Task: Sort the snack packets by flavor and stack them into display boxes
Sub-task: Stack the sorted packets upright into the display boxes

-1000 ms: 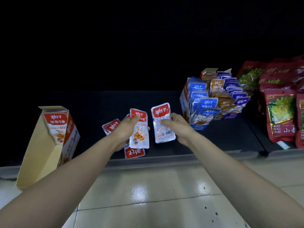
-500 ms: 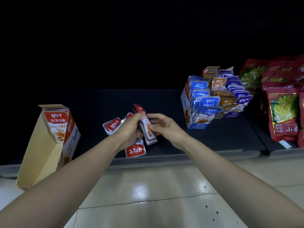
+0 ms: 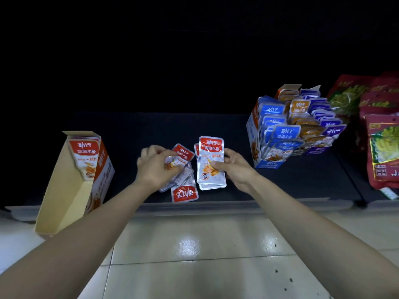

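Over the dark shelf, my right hand [image 3: 234, 167] grips a small stack of red-topped snack packets [image 3: 210, 162], upright and label toward me. My left hand [image 3: 156, 167] presses down on several loose red packets [image 3: 182, 157] lying on the shelf; one packet [image 3: 184, 193] lies upside down near the front edge. At the left a red display box [image 3: 71, 186] leans open, mostly hollow, with a few red packets [image 3: 85, 156] at its back. A display box [image 3: 257, 147] filled with blue packets stands to the right, with orange and purple packets behind it.
Large red bags [image 3: 383, 147] with green pictures fill the shelf's right end. The shelf's front lip [image 3: 216, 205] runs across below the packets. Pale glossy floor tiles [image 3: 194, 255] lie beneath my arms. The shelf's back is dark.
My hands have parted. The right hand now holds a stack of packets upright with the label facing me, and the left hand has dropped onto the loose packets on the shelf.
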